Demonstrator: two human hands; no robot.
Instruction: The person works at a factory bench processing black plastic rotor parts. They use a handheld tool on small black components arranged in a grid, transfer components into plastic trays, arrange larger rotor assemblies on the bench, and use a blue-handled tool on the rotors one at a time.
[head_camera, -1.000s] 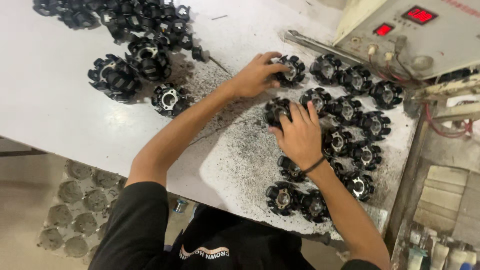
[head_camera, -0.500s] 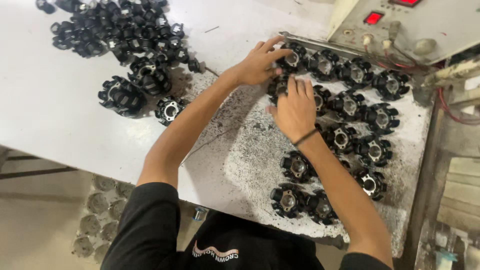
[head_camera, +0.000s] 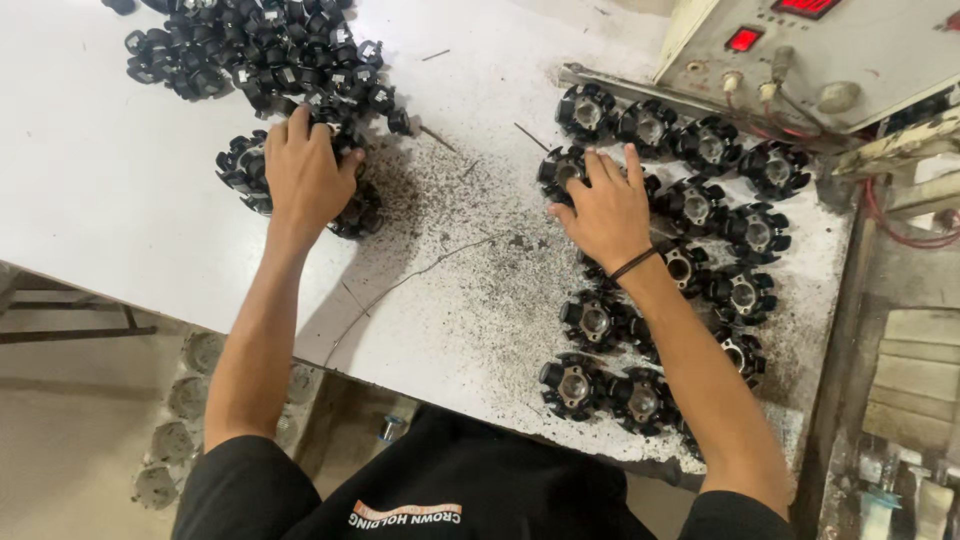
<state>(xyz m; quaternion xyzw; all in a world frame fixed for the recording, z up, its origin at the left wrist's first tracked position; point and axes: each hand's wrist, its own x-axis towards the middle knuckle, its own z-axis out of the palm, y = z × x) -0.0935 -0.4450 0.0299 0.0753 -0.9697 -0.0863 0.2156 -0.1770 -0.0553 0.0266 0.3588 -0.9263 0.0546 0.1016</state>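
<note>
The left hand (head_camera: 303, 172) has swung away from the right-side rows, where it sat 0.5 s ago, over to the loose pile of black, round, finned plastic parts w/ metal cores (head_camera: 250, 50) just beyond its fingertips. It now lies palm down, fingers curled over one black finned part (head_camera: 345, 205) at the near edge of that pile; whether it actually grips it, cannot tell. So the work looks to be at the fetch stage, judging by the reach. The right hand (head_camera: 605, 210) is in roughly the same spot as before, but now flat, fingers spread, pressing on the arranged rows of the same black finned parts (head_camera: 700, 205) under and right of it. Dark grit (head_camera: 470, 270) dusts the white table (head_camera: 90, 190) between the hands. The grey control box w/ red displays (head_camera: 850, 50) sits beyond the right hand.
</note>
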